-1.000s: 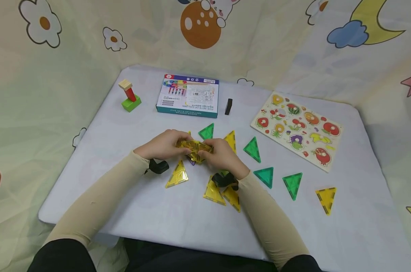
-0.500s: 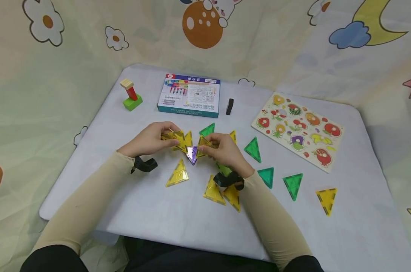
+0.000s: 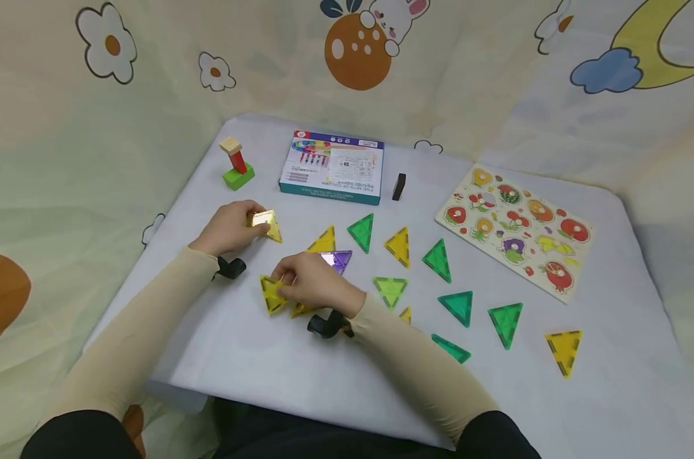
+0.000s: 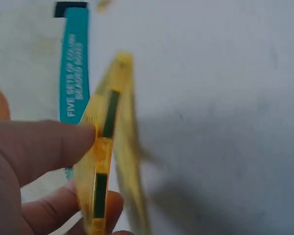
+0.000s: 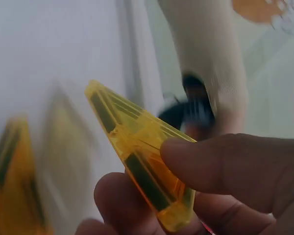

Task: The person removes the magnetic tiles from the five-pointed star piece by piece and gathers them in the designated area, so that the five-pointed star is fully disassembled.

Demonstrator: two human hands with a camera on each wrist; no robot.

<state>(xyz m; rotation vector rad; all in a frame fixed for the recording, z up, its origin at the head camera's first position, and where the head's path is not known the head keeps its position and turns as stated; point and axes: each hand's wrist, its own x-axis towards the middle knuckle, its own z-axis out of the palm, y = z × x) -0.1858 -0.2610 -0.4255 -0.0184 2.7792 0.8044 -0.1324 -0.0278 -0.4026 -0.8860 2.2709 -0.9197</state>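
My left hand [image 3: 226, 224] pinches a yellow triangular magnetic tile [image 3: 273, 226] over the table's left side. In the left wrist view, thumb and fingers grip that tile [image 4: 100, 161] edge-on, and a second yellow piece slants behind it; whether they are joined I cannot tell. My right hand [image 3: 318, 280] pinches another yellow triangular tile [image 3: 271, 294], also seen tilted in the right wrist view [image 5: 147, 152]. Just under this hand lies a yellow tile [image 3: 301, 310], partly covered. A purple tile [image 3: 339, 260] and a yellow one [image 3: 322, 241] sit just beyond the right hand.
Green tiles [image 3: 438, 260] and yellow tiles [image 3: 564, 352] are scattered to the right, some partly under the right forearm. Farther back are a boxed bead set [image 3: 332, 167], a black block [image 3: 399, 187], a stacked block figure [image 3: 239, 164] and a fruit puzzle board [image 3: 515, 233].
My hands have parted from the yellow tiles they held together. The left has drawn left, holding yellow; the right has carried a yellow tile leftward and nearer. The head view has shifted slightly.
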